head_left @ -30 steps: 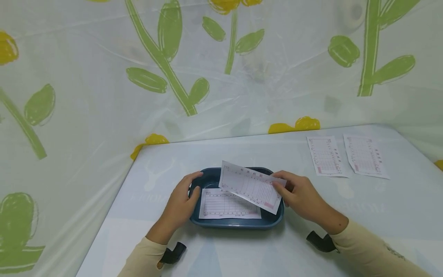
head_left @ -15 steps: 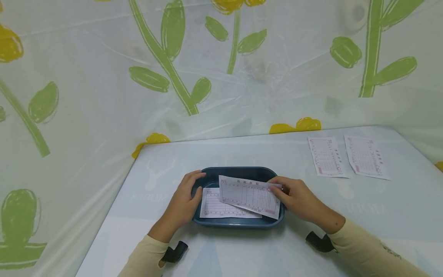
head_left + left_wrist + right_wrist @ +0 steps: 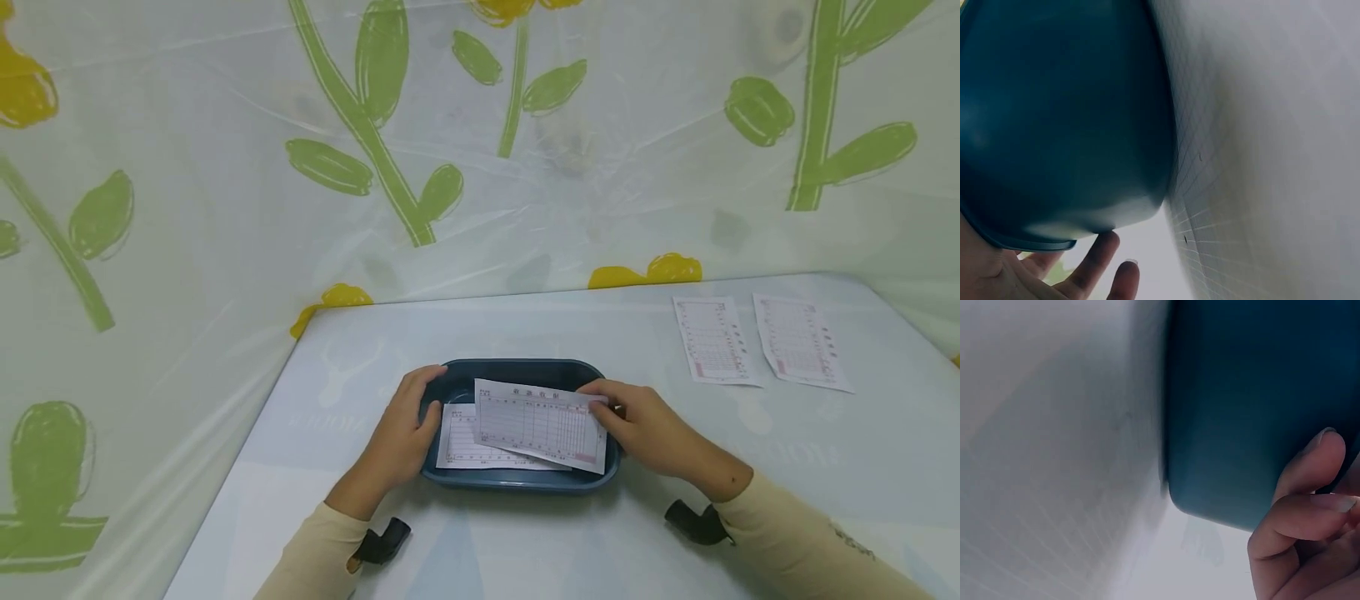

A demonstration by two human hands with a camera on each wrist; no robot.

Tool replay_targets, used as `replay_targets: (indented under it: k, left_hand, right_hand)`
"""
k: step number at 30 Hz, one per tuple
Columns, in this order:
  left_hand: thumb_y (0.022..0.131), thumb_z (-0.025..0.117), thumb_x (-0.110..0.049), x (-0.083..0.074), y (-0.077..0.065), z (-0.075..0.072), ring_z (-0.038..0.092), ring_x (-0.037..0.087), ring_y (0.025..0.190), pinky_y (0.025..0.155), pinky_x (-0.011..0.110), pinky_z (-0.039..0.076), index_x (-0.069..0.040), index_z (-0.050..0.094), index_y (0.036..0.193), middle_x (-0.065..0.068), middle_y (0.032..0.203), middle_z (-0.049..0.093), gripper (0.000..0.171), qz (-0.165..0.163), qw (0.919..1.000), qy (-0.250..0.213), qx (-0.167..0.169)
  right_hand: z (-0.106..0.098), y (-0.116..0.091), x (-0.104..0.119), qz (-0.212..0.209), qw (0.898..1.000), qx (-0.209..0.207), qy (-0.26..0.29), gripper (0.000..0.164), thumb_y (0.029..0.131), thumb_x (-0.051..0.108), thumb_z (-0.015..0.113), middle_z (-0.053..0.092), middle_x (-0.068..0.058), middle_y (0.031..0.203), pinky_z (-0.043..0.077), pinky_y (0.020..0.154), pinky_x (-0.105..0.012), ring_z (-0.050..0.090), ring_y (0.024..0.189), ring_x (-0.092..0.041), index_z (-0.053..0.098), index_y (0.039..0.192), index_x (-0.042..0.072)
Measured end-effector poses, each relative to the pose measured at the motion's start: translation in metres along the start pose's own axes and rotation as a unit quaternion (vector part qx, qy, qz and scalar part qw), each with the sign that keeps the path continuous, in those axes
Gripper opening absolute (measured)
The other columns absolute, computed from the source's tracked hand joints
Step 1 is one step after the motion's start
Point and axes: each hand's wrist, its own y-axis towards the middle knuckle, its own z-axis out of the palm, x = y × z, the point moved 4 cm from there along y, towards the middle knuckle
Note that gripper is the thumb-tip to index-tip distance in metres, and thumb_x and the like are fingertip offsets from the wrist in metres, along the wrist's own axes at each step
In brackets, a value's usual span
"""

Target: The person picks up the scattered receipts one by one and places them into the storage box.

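Note:
A dark blue plastic basin (image 3: 517,482) stands on the table. My left hand (image 3: 393,437) holds its left end, with the thumb over the rim; in the left wrist view the fingers (image 3: 1094,259) reach round the basin's corner. Inside lies a printed receipt slip (image 3: 457,437), partly covered by a second receipt slip (image 3: 540,425) set at a slant. My right hand (image 3: 648,425) pinches this upper slip by its right edge, thumb on top. In the right wrist view, curled fingers (image 3: 1300,519) sit against the basin's outer wall, and the slip is hidden.
Two more receipt slips, a left one (image 3: 716,342) and a right one (image 3: 802,343), lie side by side at the back right of the white table (image 3: 525,550). Behind it hangs a flower-printed curtain (image 3: 637,192). Black wrist-worn pieces sit under both sleeves.
The right hand has lowered the upper slip into the basin, over the other slip, and its slant has lessened. The left hand stays at the basin's left end.

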Motion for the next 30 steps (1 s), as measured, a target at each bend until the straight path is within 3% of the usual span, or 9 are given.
replay_targets:
  k: [4, 9, 15, 30]
  left_hand:
    - [0.103, 0.047, -0.016, 0.000, 0.001, 0.001, 0.035, 0.028, 0.149, 0.120, 0.051, 0.030, -0.017, 0.041, 0.150, 0.006, 0.158, 0.037, 0.047, -0.001, 1.0000, 0.002, 0.003]
    - [0.103, 0.047, -0.015, 0.001, 0.002, 0.003, 0.034, 0.027, 0.149, 0.120, 0.051, 0.031, -0.017, 0.042, 0.149, 0.005, 0.158, 0.036, 0.046, -0.001, 1.0000, 0.005, 0.003]
    - [0.104, 0.046, -0.016, 0.002, 0.002, 0.004, 0.035, 0.027, 0.149, 0.119, 0.051, 0.031, -0.018, 0.042, 0.149, 0.003, 0.158, 0.036, 0.046, -0.005, 0.9999, 0.007, 0.006]
    - [0.104, 0.047, -0.017, 0.000, 0.001, 0.002, 0.035, 0.027, 0.149, 0.119, 0.050, 0.033, -0.018, 0.045, 0.147, 0.003, 0.158, 0.034, 0.043, -0.012, 0.9997, 0.020, 0.005]
  right_hand:
    - [-0.001, 0.004, 0.000, 0.002, 1.000, 0.008, -0.018, 0.024, 0.100, 0.009, 0.056, 0.067, -0.011, 0.110, 0.054, 0.056, -0.024, 0.061, 0.080, -0.017, 0.064, 0.123, 0.008]
    - [0.001, 0.010, 0.001, 0.001, 0.998, 0.015, -0.062, 0.023, 0.099, 0.011, 0.059, 0.069, -0.006, 0.112, 0.055, 0.072, -0.024, 0.060, 0.088, -0.016, 0.066, 0.121, 0.011]
    - [0.003, 0.014, 0.005, 0.004, 0.995, 0.023, -0.093, 0.024, 0.098, 0.013, 0.062, 0.070, -0.006, 0.114, 0.057, 0.083, -0.033, 0.060, 0.091, -0.016, 0.068, 0.121, 0.010]
    - [0.016, 0.023, 0.019, 0.059, 0.977, 0.029, -0.203, 0.024, 0.090, 0.015, 0.073, 0.073, -0.006, 0.106, 0.055, 0.067, -0.030, 0.059, 0.079, -0.016, 0.074, 0.113, 0.010]
